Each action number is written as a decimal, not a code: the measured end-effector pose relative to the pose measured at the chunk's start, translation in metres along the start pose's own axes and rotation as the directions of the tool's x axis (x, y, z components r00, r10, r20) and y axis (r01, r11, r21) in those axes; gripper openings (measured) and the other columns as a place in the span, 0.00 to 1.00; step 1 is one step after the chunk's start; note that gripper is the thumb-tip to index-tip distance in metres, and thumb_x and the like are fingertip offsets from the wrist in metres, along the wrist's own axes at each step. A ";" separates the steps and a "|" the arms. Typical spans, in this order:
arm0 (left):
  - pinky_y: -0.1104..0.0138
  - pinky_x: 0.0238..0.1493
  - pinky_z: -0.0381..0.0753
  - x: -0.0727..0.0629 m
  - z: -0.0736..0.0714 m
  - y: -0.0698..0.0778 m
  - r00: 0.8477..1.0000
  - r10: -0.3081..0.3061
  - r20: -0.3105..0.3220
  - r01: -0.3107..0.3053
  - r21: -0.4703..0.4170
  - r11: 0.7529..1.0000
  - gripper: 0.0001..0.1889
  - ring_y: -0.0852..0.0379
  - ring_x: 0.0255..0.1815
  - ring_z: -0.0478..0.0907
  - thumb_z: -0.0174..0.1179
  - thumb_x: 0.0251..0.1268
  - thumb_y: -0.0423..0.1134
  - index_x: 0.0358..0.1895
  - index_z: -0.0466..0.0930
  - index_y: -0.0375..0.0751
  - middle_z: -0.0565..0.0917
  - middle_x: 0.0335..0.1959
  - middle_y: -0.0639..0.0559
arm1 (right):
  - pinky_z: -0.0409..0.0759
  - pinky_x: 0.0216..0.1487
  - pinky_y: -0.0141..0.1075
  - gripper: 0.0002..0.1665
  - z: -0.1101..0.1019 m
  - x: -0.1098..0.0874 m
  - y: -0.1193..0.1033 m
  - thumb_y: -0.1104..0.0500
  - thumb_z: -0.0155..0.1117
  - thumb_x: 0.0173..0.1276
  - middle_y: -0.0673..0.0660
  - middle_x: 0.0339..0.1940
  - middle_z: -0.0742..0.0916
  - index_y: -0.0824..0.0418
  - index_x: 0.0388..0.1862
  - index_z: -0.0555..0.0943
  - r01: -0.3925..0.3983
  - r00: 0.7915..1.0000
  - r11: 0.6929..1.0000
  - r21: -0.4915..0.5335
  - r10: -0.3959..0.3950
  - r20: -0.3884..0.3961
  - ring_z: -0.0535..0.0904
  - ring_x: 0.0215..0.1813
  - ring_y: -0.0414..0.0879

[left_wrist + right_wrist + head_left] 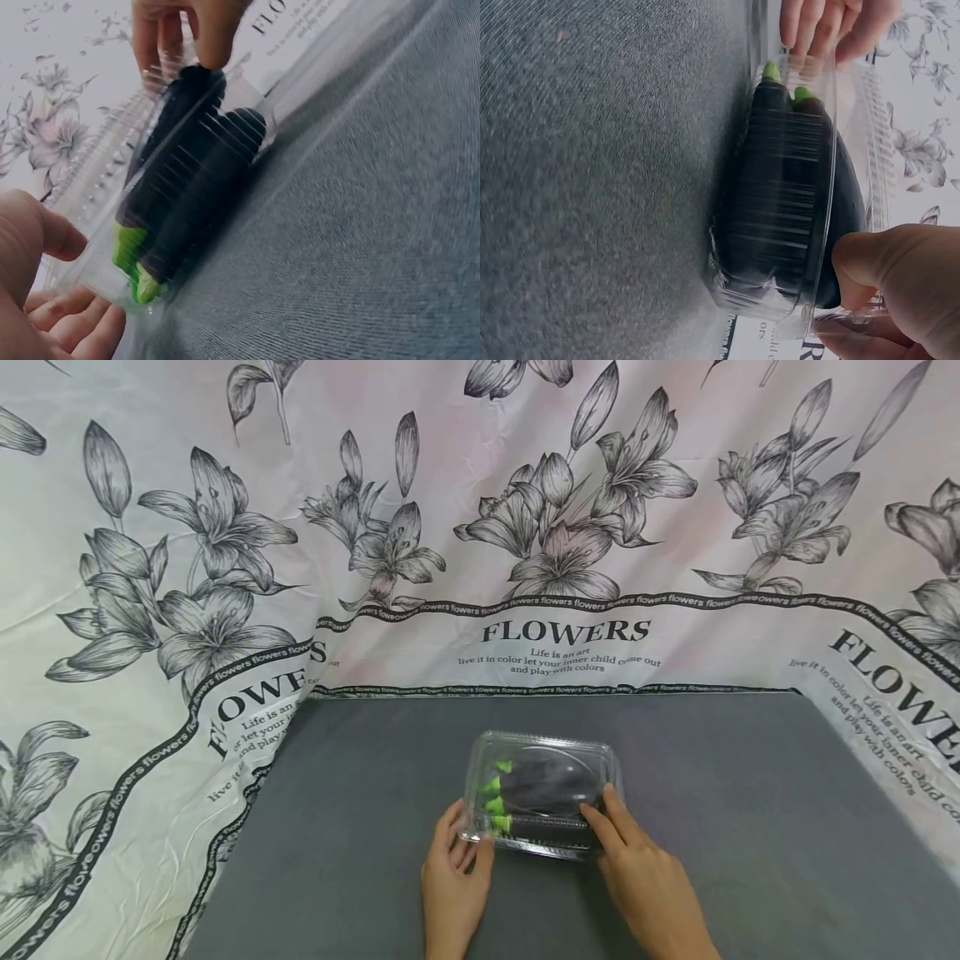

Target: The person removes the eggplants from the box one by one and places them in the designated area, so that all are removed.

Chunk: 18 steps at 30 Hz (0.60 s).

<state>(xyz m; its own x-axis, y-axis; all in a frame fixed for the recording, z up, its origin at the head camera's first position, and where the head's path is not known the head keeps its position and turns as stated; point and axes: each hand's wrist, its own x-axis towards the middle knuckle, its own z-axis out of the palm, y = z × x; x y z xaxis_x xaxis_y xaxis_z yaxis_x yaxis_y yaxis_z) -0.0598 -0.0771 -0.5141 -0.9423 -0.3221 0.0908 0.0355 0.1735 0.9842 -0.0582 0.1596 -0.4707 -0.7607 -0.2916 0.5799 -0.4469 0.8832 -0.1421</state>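
A clear plastic container (542,846) with a ribbed wall and a lid lies on the grey tabletop. Several dark purple eggplants (551,781) with green stem ends are inside, side by side, the stems toward the left. My right hand (648,877) grips the container's right edge, its thumb (855,262) over the lid and its other fingers at the rim. At the near left corner is my left hand (456,881); its fingers (79,322) lie against the end wall, and its thumb stands apart from them. Glare on the plastic blurs some of the eggplants.
The grey tabletop (352,835) spreads around the container on all sides. A white cloth (390,652) printed with grey flowers and lettering hangs behind the table and along its left and right sides.
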 end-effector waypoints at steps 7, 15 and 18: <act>0.67 0.43 0.89 0.006 0.002 -0.007 0.990 0.090 -0.109 -0.080 0.091 0.993 0.20 0.50 0.46 0.91 0.70 0.72 0.36 0.65 0.84 0.45 0.90 0.51 0.39 | 0.79 0.19 0.46 0.41 0.003 0.000 -0.001 0.73 0.74 0.46 0.68 0.66 0.85 0.59 0.64 0.84 -0.011 1.000 1.000 0.001 0.011 -0.001 0.90 0.42 0.61; 0.72 0.34 0.87 -0.001 0.000 -0.011 0.970 0.097 -0.223 -0.061 0.166 0.984 0.07 0.61 0.36 0.90 0.63 0.79 0.36 0.50 0.91 0.47 0.93 0.40 0.51 | 0.66 0.14 0.35 0.43 -0.001 0.002 -0.003 0.75 0.74 0.45 0.65 0.67 0.85 0.57 0.65 0.84 -0.066 0.998 0.997 0.038 0.066 -0.002 0.75 0.18 0.43; 0.66 0.37 0.89 -0.004 0.000 -0.008 0.977 0.047 -0.209 -0.018 0.140 0.990 0.10 0.56 0.40 0.91 0.64 0.79 0.40 0.56 0.89 0.50 0.93 0.45 0.48 | 0.57 0.15 0.29 0.45 -0.005 0.004 -0.002 0.76 0.74 0.46 0.64 0.70 0.84 0.54 0.67 0.84 -0.095 0.996 0.994 0.045 0.094 0.007 0.56 0.16 0.35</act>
<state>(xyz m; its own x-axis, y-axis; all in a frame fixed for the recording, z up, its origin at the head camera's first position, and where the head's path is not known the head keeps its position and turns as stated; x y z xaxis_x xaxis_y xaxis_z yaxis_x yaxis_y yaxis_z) -0.0565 -0.0773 -0.5227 -0.8493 -0.5008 0.1667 0.0055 0.3075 0.9515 -0.0580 0.1589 -0.4645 -0.8028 -0.2095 0.5583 -0.3936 0.8894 -0.2323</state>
